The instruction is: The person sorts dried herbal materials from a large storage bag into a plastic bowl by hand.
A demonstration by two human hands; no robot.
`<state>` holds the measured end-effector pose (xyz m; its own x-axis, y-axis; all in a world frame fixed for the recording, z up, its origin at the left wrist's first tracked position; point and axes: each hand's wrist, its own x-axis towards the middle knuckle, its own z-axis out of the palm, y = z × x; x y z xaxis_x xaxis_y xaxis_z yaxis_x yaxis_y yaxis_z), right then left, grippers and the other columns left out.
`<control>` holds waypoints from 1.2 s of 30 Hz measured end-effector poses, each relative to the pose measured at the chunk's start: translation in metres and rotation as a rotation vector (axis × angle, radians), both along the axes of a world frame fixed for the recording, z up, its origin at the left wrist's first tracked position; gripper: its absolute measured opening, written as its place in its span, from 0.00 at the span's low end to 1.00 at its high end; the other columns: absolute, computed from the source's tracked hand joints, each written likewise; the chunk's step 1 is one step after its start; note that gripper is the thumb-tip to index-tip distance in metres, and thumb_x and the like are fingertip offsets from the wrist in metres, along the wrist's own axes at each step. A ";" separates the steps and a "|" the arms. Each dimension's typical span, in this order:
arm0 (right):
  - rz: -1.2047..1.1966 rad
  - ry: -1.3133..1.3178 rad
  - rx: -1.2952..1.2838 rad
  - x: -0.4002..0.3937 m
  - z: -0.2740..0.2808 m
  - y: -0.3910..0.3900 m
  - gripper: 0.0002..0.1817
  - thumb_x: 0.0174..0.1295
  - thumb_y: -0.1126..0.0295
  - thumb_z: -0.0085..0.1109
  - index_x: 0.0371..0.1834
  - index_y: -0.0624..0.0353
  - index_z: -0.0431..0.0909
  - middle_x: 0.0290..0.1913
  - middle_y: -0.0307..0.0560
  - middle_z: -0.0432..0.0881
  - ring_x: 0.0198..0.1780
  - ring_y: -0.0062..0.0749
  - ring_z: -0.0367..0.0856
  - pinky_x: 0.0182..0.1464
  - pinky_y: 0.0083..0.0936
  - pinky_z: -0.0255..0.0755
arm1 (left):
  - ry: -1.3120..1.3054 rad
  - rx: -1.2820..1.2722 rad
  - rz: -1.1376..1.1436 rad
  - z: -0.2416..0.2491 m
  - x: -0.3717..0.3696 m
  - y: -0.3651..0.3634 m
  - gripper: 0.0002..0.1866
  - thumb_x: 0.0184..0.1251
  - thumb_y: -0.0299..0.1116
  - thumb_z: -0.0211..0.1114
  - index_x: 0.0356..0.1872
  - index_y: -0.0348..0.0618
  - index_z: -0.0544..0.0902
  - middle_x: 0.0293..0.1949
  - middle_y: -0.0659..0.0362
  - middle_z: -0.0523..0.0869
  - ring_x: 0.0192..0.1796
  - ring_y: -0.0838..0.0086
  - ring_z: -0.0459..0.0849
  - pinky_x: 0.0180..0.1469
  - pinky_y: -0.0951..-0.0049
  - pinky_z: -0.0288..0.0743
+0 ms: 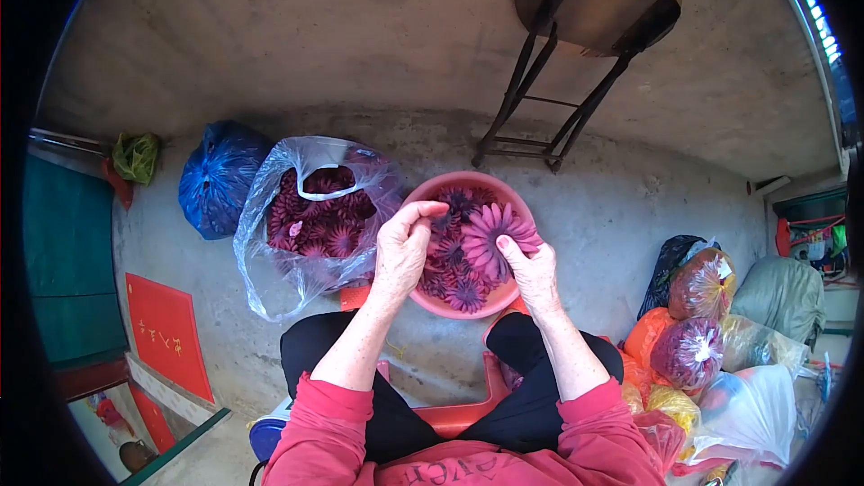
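My right hand (534, 272) grips a pink flower-shaped piece (488, 238) with long petals and a dark centre, its thumb pressed on the front. It is held above a pink basin (416, 298) between my knees. More dark red and purple flower-shaped pieces (465, 292) lie in that basin. Over the basin's left rim is my left hand (405, 247), fingers curled and thumb close to the index finger. Whatever may be between those fingertips is too small to make out.
A clear plastic bag (256, 263) of similar dark red pieces stands left of the basin, beside a tied blue bag (216, 182). A folding table (598, 0) leans at the wall ahead. Several filled bags (688, 354) are heaped at right. A red sheet (168, 335) lies left.
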<state>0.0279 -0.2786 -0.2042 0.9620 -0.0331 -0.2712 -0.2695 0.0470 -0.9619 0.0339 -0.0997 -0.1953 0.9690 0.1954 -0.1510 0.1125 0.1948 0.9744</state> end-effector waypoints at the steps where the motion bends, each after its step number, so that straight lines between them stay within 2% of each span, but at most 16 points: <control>1: 0.010 -0.027 -0.024 0.000 0.002 0.002 0.11 0.58 0.68 0.60 0.38 0.65 0.79 0.32 0.39 0.81 0.31 0.18 0.75 0.35 0.11 0.69 | 0.003 0.041 -0.024 0.001 -0.001 -0.004 0.08 0.62 0.29 0.58 0.39 0.38 0.80 0.31 0.64 0.81 0.32 0.84 0.74 0.37 0.88 0.68; 4: 0.031 -0.078 -0.071 0.000 0.004 0.004 0.10 0.58 0.69 0.60 0.37 0.65 0.79 0.32 0.40 0.82 0.32 0.19 0.76 0.37 0.13 0.70 | 0.012 0.125 -0.070 0.001 -0.005 -0.014 0.06 0.61 0.27 0.58 0.37 0.39 0.81 0.28 0.65 0.81 0.29 0.84 0.74 0.34 0.88 0.68; 9: 0.081 0.031 -0.217 -0.008 -0.004 0.002 0.10 0.58 0.66 0.60 0.33 0.64 0.79 0.27 0.37 0.79 0.26 0.18 0.72 0.30 0.13 0.67 | 0.183 -0.031 -0.283 -0.016 -0.014 -0.022 0.06 0.61 0.27 0.58 0.36 0.39 0.81 0.27 0.66 0.80 0.27 0.85 0.72 0.31 0.88 0.67; 13: 0.241 0.070 -0.163 -0.012 -0.012 0.001 0.12 0.59 0.63 0.59 0.30 0.62 0.78 0.21 0.34 0.75 0.22 0.16 0.67 0.25 0.13 0.63 | 0.230 -0.016 -0.106 -0.017 -0.009 -0.010 0.05 0.62 0.28 0.59 0.37 0.40 0.80 0.27 0.66 0.80 0.25 0.86 0.72 0.29 0.90 0.66; 16: 0.204 0.103 -0.071 -0.011 -0.011 -0.004 0.11 0.59 0.63 0.59 0.30 0.61 0.78 0.22 0.34 0.75 0.23 0.15 0.67 0.26 0.12 0.63 | 0.264 -0.033 0.013 -0.012 -0.004 0.004 0.04 0.61 0.28 0.61 0.35 0.41 0.80 0.24 0.67 0.77 0.23 0.87 0.68 0.26 0.90 0.62; 18: 0.164 0.142 0.016 -0.012 -0.007 -0.007 0.10 0.60 0.63 0.58 0.30 0.60 0.78 0.23 0.34 0.75 0.24 0.15 0.68 0.27 0.11 0.63 | 0.334 -0.337 0.185 -0.007 -0.001 0.017 0.03 0.60 0.27 0.60 0.35 0.41 0.80 0.24 0.66 0.77 0.24 0.86 0.69 0.27 0.89 0.62; 19: 0.164 0.142 0.016 -0.011 -0.004 -0.007 0.10 0.60 0.63 0.58 0.30 0.60 0.78 0.23 0.34 0.75 0.24 0.15 0.68 0.27 0.11 0.63 | 0.334 -0.337 0.185 -0.008 -0.001 0.017 0.03 0.60 0.27 0.60 0.35 0.41 0.80 0.24 0.66 0.77 0.24 0.86 0.69 0.27 0.89 0.62; 23: 0.093 0.333 0.531 -0.002 0.014 -0.005 0.06 0.61 0.68 0.56 0.35 0.59 0.77 0.32 0.36 0.78 0.35 0.17 0.74 0.39 0.14 0.69 | 0.098 0.140 0.001 -0.020 -0.002 0.013 0.06 0.58 0.24 0.58 0.36 0.40 0.79 0.25 0.64 0.79 0.23 0.83 0.70 0.27 0.84 0.65; 28: 0.209 0.378 0.604 -0.001 0.009 -0.008 0.08 0.60 0.68 0.56 0.38 0.59 0.79 0.37 0.39 0.80 0.40 0.21 0.76 0.43 0.16 0.71 | 0.011 0.378 -0.218 -0.008 -0.011 -0.015 0.09 0.58 0.23 0.57 0.39 0.39 0.80 0.27 0.64 0.78 0.25 0.85 0.70 0.27 0.86 0.64; 34: 0.092 0.388 0.422 -0.003 0.018 0.003 0.12 0.59 0.64 0.59 0.39 0.63 0.78 0.37 0.44 0.81 0.35 0.19 0.77 0.38 0.13 0.70 | -0.006 0.473 -0.189 0.008 -0.010 -0.015 0.11 0.57 0.22 0.56 0.41 0.38 0.79 0.27 0.65 0.79 0.25 0.85 0.69 0.27 0.87 0.64; 36: 0.091 0.263 0.165 -0.005 0.005 -0.001 0.12 0.60 0.64 0.58 0.37 0.63 0.79 0.34 0.42 0.81 0.35 0.19 0.76 0.38 0.14 0.70 | 0.065 0.374 -0.176 0.006 -0.009 -0.011 0.09 0.57 0.23 0.57 0.40 0.39 0.80 0.26 0.65 0.78 0.25 0.85 0.69 0.27 0.87 0.64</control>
